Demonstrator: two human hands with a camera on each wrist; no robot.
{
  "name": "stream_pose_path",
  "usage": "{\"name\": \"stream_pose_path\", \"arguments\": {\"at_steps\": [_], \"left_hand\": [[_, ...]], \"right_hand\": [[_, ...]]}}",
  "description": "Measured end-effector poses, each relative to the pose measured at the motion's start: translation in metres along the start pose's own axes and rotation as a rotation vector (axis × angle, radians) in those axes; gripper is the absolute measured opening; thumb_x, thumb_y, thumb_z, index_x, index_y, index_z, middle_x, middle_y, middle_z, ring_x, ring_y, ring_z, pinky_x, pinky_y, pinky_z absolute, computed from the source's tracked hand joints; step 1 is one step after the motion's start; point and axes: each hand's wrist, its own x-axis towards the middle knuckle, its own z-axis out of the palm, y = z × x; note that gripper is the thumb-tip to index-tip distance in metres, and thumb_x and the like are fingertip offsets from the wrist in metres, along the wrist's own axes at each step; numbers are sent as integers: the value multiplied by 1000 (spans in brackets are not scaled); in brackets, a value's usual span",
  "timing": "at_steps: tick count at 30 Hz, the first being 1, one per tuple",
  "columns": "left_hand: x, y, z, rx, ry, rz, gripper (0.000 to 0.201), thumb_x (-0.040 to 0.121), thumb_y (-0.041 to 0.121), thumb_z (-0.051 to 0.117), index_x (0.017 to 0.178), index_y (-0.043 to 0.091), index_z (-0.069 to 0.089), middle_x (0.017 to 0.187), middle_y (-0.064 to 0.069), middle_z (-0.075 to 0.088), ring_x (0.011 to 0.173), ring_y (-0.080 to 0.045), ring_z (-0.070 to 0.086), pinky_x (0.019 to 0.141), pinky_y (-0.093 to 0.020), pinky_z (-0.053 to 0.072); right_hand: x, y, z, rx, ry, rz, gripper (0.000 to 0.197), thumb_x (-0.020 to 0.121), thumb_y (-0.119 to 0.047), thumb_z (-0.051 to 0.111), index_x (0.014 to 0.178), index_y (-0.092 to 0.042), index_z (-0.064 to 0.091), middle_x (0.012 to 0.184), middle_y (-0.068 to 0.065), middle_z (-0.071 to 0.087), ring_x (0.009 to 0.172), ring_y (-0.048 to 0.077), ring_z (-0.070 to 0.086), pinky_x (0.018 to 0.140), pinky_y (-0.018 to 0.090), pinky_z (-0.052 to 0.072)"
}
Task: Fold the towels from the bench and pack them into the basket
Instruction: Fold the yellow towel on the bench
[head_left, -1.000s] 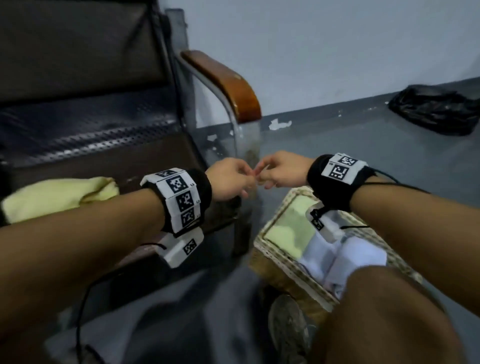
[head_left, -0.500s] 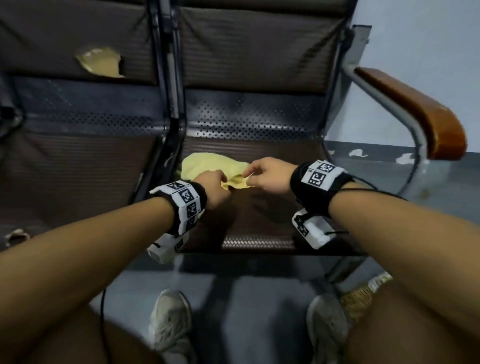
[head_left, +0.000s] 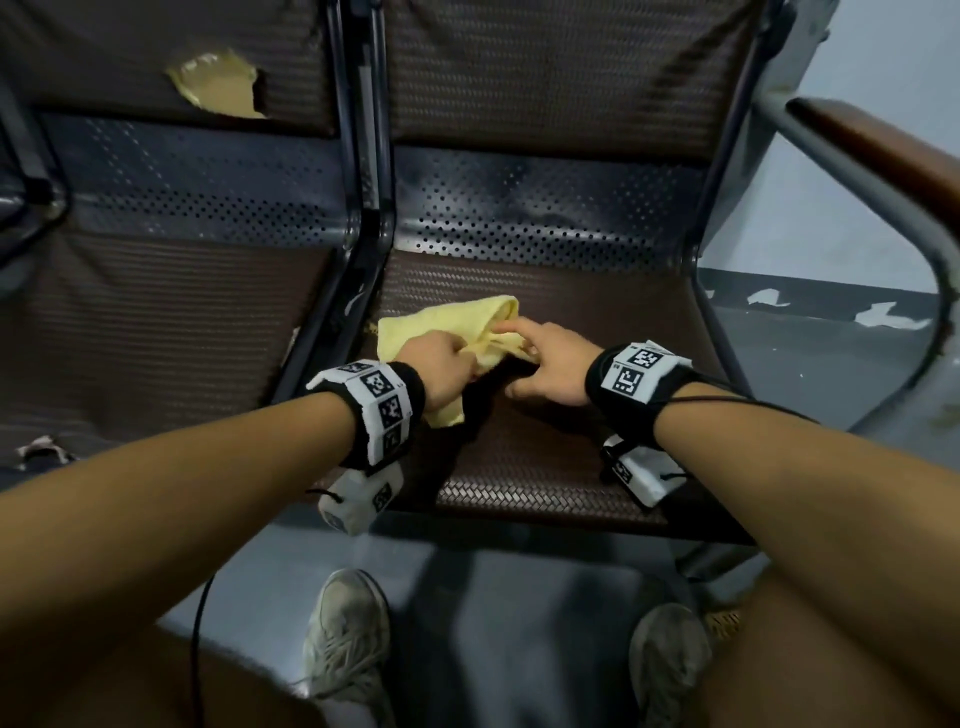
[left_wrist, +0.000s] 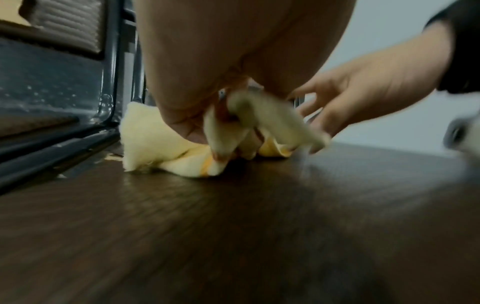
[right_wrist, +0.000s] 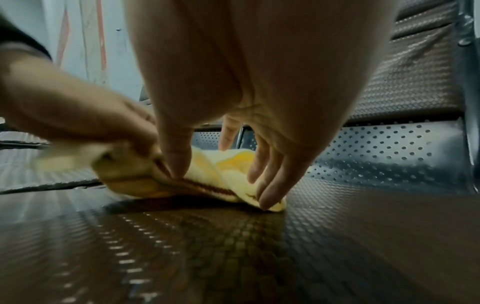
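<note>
Both hands have come away from the basket side of the bench and are now down on the yellow towel (head_left: 447, 325), which a moment ago lay untouched on the seat; the view has swung with them, so the basket has dropped out of sight apart from a scrap of weave by the person's right shoe. To me that means one towel is dealt with and the next is only now being taken up, with its folding not yet begun.

The towel lies crumpled on the brown woven seat (head_left: 545, 467), close to the dark metal divider (head_left: 358, 260) between the two seats and well short of the seat's front edge. The left hand (head_left: 441, 366) has its fingers curled into a bunch of cloth and pinches it, lifting that fold a little off the seat. The right hand (head_left: 545, 364) is spread: its index finger reaches out onto the top of the towel, and the other fingertips (right_wrist: 267, 197) press down on the end farthest from the divider.

As it lies, the heap's long axis runs roughly from the divider side toward the armrest side of the seat, with one corner sticking out toward the seat's front edge under the left wrist. No clean edge is laid out yet.
</note>
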Motion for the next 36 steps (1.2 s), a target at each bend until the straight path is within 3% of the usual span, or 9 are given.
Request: {"name": "stream_pose_path", "arguments": {"at_steps": [6, 13, 17, 20, 23, 27, 30, 33, 36], "left_hand": [[-28, 54, -36, -421, -5, 90, 22, 70, 38, 52, 59, 20, 56, 62, 9, 60, 68, -16, 56, 63, -27, 45], [-33, 55, -55, -309, 37, 173, 15, 84, 30, 72, 77, 26, 59, 79, 4, 66, 74, -14, 61, 67, -26, 46], [-40, 53, -42, -284, -17, 193, 14, 93, 28, 64, 95, 17, 72, 91, -7, 74, 81, -23, 66, 79, -37, 54], [-44, 69, -31, -470, -19, 236, 11, 96, 22, 59, 94, 16, 68, 86, -1, 68, 80, -19, 62, 76, -35, 52], [-51, 94, -22, -598, -62, 320, 11, 94, 16, 59, 85, 17, 65, 75, 4, 63, 72, -12, 58, 69, -33, 49], [-56, 116, -18, -690, -96, 408, 18, 87, 28, 61, 77, 13, 63, 66, 9, 59, 62, -7, 54, 62, -22, 44], [-53, 121, -20, -963, -73, 312, 16, 82, 28, 52, 82, 16, 62, 79, 6, 65, 78, -12, 58, 78, -26, 46], [-44, 107, -16, -688, -170, 256, 63, 61, 16, 50, 124, 16, 53, 121, -7, 61, 109, -24, 57, 94, -41, 49], [-36, 85, -12, -140, -222, 278, 58, 75, 14, 64, 132, 21, 54, 119, -8, 65, 106, -26, 62, 92, -42, 52]], "right_hand": [[-6, 3, -16, -26, 138, -26, 19, 93, -41, 61, 79, -28, 61, 86, -4, 64, 87, 24, 62, 73, 31, 44], [-39, 9, -52, 525, 464, -26, 22, 98, -21, 42, 93, -14, 62, 97, 7, 67, 94, 27, 62, 85, 40, 48], [-62, 27, -68, 527, 622, 107, 23, 95, -22, 42, 76, -22, 55, 82, -2, 60, 88, 26, 60, 77, 37, 44], [-80, 40, -63, 354, 429, 197, 6, 89, -29, 58, 95, -30, 60, 96, -7, 63, 97, 22, 63, 72, 28, 45], [-92, 31, -52, 372, 192, 9, 77, 75, -30, 83, 140, -33, 42, 132, -7, 51, 124, 12, 51, 102, 30, 43], [-96, 15, -54, 414, 300, -94, 27, 83, -20, 68, 106, -33, 65, 104, -6, 71, 103, 14, 66, 96, 43, 52], [-101, 13, -62, 601, 408, -109, 26, 92, -2, 54, 102, -19, 71, 102, 4, 74, 101, 16, 68, 94, 38, 55], [-107, 10, -71, 898, 457, -160, 28, 90, 4, 46, 99, -9, 69, 95, 6, 74, 92, 14, 69, 85, 33, 57], [-104, 16, -80, 1092, 499, -141, 28, 93, 4, 40, 100, -3, 66, 98, 16, 72, 97, 28, 69, 90, 41, 56]]}}
